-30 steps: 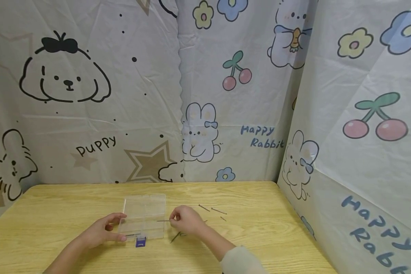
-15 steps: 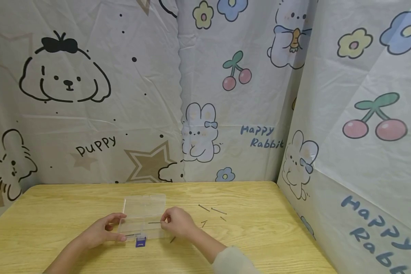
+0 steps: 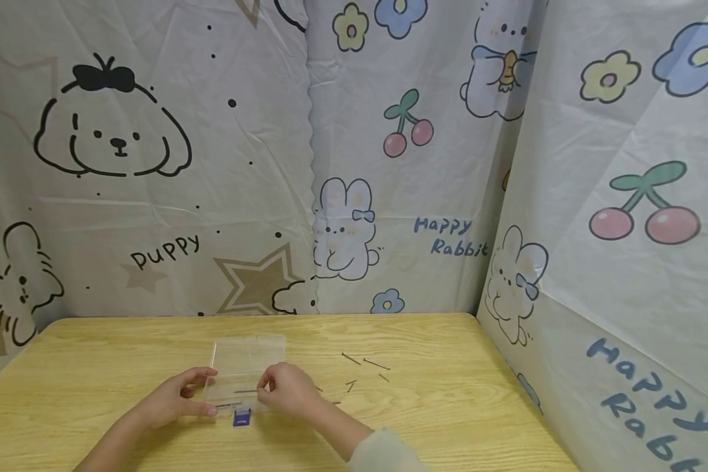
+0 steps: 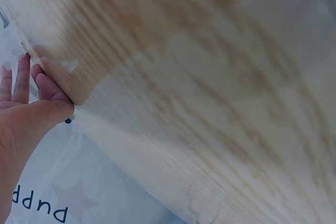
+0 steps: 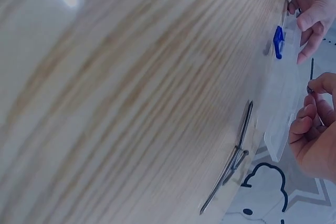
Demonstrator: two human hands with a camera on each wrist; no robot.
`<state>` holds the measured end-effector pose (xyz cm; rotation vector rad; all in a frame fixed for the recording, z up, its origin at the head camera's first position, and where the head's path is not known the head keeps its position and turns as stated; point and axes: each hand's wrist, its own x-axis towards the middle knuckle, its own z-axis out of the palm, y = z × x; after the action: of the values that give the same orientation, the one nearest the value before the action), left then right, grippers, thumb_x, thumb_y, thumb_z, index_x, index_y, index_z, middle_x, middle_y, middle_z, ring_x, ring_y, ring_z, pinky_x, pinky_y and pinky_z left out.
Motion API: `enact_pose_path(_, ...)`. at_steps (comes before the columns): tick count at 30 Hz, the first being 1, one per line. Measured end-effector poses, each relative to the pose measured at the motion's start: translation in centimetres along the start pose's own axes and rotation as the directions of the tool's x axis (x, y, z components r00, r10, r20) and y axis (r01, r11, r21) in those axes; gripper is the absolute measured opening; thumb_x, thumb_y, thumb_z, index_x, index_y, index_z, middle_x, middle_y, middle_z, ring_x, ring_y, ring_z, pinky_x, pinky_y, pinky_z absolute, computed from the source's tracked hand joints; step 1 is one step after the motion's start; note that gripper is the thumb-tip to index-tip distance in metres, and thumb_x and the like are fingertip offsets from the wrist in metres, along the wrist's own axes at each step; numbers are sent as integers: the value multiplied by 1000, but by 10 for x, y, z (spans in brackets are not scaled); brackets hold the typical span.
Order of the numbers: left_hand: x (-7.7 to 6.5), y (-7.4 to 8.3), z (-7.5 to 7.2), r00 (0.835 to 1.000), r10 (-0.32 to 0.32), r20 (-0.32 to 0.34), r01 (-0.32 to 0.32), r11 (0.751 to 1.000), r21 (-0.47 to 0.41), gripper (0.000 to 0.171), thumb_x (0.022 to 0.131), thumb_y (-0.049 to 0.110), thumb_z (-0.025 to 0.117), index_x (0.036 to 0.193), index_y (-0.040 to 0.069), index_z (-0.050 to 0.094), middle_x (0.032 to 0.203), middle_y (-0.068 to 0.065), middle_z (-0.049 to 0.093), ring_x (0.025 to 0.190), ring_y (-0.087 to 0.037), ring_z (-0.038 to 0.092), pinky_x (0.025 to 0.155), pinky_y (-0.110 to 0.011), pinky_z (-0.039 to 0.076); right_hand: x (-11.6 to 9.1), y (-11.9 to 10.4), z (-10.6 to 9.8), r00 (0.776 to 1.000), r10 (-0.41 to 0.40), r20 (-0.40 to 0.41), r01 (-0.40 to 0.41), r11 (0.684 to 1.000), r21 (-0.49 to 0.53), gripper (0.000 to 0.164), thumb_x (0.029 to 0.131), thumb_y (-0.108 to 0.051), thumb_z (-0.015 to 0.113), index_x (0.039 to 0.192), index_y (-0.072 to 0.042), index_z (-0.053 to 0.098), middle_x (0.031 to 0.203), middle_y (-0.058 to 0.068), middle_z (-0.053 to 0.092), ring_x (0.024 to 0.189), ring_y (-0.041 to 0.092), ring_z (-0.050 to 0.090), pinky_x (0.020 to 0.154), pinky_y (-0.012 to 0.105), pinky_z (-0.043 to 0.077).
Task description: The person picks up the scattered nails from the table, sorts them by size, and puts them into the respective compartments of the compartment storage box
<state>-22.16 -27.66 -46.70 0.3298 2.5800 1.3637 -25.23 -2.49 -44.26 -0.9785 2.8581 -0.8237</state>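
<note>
A clear plastic box (image 3: 248, 354) stands with its lid raised on the table, a blue latch (image 3: 242, 417) at its front. My left hand (image 3: 168, 396) holds the box's left side, thumb at the front corner and fingers farther back. Between the thumb and fingertips of my right hand (image 3: 289, 388) is a nail (image 3: 246, 392), pinched near its head; its shank points left over the box. The right wrist view shows this pinched nail (image 5: 312, 69) too. Inside the front left of the box lies another dark nail (image 3: 229, 405).
On the wood-grain table (image 3: 448, 406), right of the box, several loose nails (image 3: 376, 364) are scattered. Some of them (image 5: 228, 166) lie crossed near the box in the right wrist view. A printed cloth (image 3: 259, 196) hangs behind the table and along its right side.
My right hand has moved left and slightly toward the front with the nail, from the box's right side to over the box. My left hand and the box have stayed put.
</note>
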Motion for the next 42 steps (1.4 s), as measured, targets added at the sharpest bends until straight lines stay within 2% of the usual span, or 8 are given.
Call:
enact_pose_path(17,0,-1,-1,1000,5,1,-5,1000,1,72,79,26,75,136,-2,39,131,-29,48,114,-41,48,93,-56,42,8,-19,16,998,68,12,-68,998,18,6,82,-19,64,83,-17,70,60,-14,45,50,0,38,44,14,33)
enact_pose_path(24,0,-2,-1,1000,-4,15,4,1000,-11,73,80,25,74,136,-2,37,133,-31,46,111,-38,49,90,-53,44,9,-25,20,995,96,2,-96,995,6,6,82,-21,63,83,-19,69,67,-14,46,56,-1,39,48,14,34)
enact_pose_path(34,-1,-1,0,999,32,22,-32,999,-8,72,81,25,73,136,-4,37,132,-31,47,118,-49,43,95,-59,40,15,-33,27,993,122,-1,-122,992,25,5,82,-20,63,79,-20,68,60,-14,44,49,0,38,43,16,33)
enact_pose_path(42,-1,1,0,1000,24,16,-24,1000,-2,72,81,25,73,136,-4,38,132,-30,47,119,-47,43,95,-58,40,17,-33,35,990,143,-4,-143,990,6,5,81,-20,64,78,-21,68,57,-14,44,46,1,37,41,16,33)
